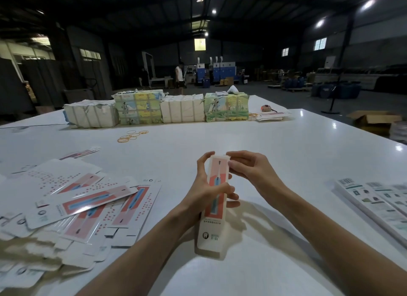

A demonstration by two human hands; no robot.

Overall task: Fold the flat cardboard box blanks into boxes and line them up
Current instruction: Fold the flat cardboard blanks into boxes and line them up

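Head view: slim, rectangular cardboard box (211, 231)

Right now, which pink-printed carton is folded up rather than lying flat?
The carton held on end by the left hand and right hand; the others lie flat in a pile to its left.

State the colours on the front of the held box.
White box with salmon-red panel and blue strip; head view.

Flat blanks (83, 198) left on the table (242, 141), box (211, 234) centre, long boxes (374, 205) right, wrapped bundles (158, 110) behind.
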